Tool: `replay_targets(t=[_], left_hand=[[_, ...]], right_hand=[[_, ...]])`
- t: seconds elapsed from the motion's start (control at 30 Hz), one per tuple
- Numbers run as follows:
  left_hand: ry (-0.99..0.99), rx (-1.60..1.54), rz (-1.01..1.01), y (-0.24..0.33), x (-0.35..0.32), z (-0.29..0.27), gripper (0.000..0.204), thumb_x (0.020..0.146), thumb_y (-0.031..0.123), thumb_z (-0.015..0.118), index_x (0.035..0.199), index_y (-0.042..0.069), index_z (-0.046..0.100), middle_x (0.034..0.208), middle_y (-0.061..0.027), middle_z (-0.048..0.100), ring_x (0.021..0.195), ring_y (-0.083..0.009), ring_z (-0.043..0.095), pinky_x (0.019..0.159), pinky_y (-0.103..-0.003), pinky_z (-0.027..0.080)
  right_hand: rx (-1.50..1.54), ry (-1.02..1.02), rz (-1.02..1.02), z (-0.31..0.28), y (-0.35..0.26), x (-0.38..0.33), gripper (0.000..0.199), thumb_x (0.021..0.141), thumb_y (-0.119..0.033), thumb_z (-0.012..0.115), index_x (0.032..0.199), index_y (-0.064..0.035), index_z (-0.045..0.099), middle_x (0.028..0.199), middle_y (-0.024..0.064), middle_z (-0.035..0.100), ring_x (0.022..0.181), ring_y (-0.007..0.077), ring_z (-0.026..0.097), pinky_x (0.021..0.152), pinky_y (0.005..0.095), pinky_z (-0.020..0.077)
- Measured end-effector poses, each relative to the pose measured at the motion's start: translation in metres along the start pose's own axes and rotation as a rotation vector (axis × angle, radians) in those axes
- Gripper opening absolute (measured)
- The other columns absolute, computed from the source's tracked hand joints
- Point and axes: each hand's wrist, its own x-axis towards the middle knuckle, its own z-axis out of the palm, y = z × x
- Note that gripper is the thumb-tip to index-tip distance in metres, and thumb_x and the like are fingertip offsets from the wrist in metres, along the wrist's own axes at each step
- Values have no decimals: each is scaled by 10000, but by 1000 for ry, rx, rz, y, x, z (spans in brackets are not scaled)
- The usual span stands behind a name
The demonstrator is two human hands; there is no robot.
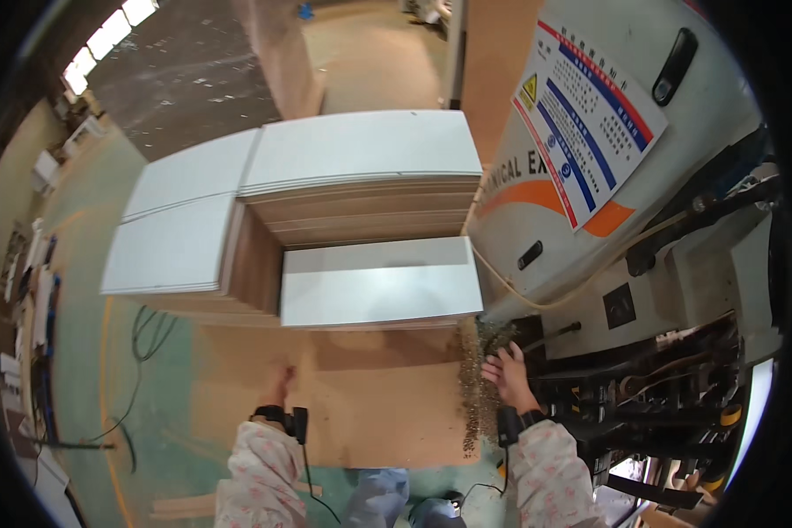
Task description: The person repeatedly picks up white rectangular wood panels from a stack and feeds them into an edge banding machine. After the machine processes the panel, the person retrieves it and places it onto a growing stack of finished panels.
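Observation:
My right hand [509,374] is just above a strip of brown chips and dust [473,396], beside the machine. Its fingers are apart and I see nothing in them. Over the brown board [370,414] on the floor, my left hand [279,385] hangs empty-looking but smeared, so its fingers do not show clearly. Ahead of both hands lies a low stack of white panels [378,282]. Taller stacks of white-topped, wood-edged panels stand behind it [361,150] and to its left [167,246]. Neither hand touches a panel.
A large grey machine [537,238] with an orange stripe and a warning sheet [590,123] fills the right side. A pale hose [528,304] loops down it. Black machine parts [642,400] jut out beside my right arm. Dark cables [141,352] lie on the green floor at left.

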Motion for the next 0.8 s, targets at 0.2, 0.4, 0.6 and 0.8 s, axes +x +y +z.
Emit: replay_targets(t=[0.2, 0.4, 0.6, 0.8], left_hand=[[1, 601, 164, 41, 63, 95, 355, 848, 335, 519, 1026, 28, 536, 849, -50, 540, 658, -132, 509, 575, -274, 426], [-101, 621, 152, 74, 50, 131, 220, 848, 266, 542, 904, 54, 542, 676, 9, 483, 532, -73, 412, 463, -230, 336], [-97, 567, 24, 93, 25, 140, 285, 856, 237, 537, 1020, 3, 541, 788, -45, 563, 648, -108, 536, 577, -252, 427], [-57, 322, -8, 105, 7, 151, 228, 877, 245, 526, 963, 34, 522, 782, -19, 539, 639, -101, 537, 548, -218, 452]], right_hand=[[-116, 169, -49, 41, -2, 96, 652, 874, -226, 516, 1378, -167, 106, 975, 152, 517, 757, 250, 569, 641, 368, 525], [-238, 163, -16, 38, 7, 151, 372, 899, -200, 471, 1238, -82, 371, 982, 124, 535, 763, 197, 573, 616, 303, 521], [-117, 230, -101, 47, 18, 150, 305, 909, -171, 455, 1195, -83, 394, 881, 90, 555, 723, 168, 573, 596, 280, 514], [-134, 182, -69, 46, 11, 140, 343, 922, -203, 429, 1235, -118, 318, 875, 98, 561, 661, 183, 583, 562, 295, 517]])
